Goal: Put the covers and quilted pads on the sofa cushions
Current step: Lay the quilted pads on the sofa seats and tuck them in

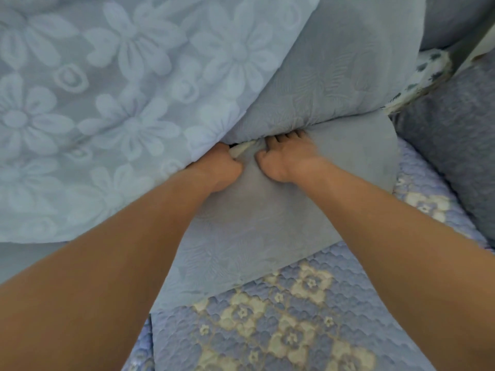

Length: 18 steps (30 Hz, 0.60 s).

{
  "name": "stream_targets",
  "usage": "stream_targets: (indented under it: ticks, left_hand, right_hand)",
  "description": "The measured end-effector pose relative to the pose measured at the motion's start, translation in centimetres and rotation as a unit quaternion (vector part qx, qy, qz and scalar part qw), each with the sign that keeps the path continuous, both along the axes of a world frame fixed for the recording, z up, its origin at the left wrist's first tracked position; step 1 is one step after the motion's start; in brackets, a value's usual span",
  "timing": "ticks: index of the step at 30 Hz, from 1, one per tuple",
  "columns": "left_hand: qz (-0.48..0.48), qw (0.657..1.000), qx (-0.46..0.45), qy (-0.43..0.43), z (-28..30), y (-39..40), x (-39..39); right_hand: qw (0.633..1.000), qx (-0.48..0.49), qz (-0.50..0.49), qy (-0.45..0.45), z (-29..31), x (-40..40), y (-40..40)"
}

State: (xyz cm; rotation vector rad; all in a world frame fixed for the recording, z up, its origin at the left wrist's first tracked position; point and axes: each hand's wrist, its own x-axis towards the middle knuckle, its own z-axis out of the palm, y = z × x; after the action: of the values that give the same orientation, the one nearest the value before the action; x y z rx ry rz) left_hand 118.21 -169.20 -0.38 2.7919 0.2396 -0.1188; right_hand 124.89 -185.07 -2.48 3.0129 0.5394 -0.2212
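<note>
Now we are tucking the grey cover [267,236] | left hand [219,167] and right hand [284,159] both gripping its folds | pulling evenly, smoothing wrinkles

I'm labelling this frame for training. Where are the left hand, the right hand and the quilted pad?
left hand [223,167], head view, back of the hand.
right hand [284,156], head view, back of the hand.
quilted pad [281,325], head view, its flowered top, between the forearms.
</note>
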Motion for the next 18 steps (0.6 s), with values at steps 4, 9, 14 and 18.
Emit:
stream_targets:
  ticks: [4,9,14,18]
  left_hand:
    - [-0.064,0.996,0.058,0.011,0.6,1.3,-0.6]
    - [-0.065,0.995,0.079,-0.015,0.6,0.8,-0.3]
    - [0.04,0.99,0.138,0.015,-0.9,-0.5,1.4]
    - [0.049,0.99,0.126,0.043,-2.2,-0.2,3.4]
  right_hand:
    - [0.992,0.031,0.117,-0.045,0.2,-0.7,-1.8]
    - [0.994,0.055,0.085,-0.028,0.9,-0.5,-1.4]
    - [0.996,0.069,0.056,-0.027,0.8,-1.3,-0.9]
    - [0.98,0.078,0.111,-0.142,0.1,-3.4,-1.2]
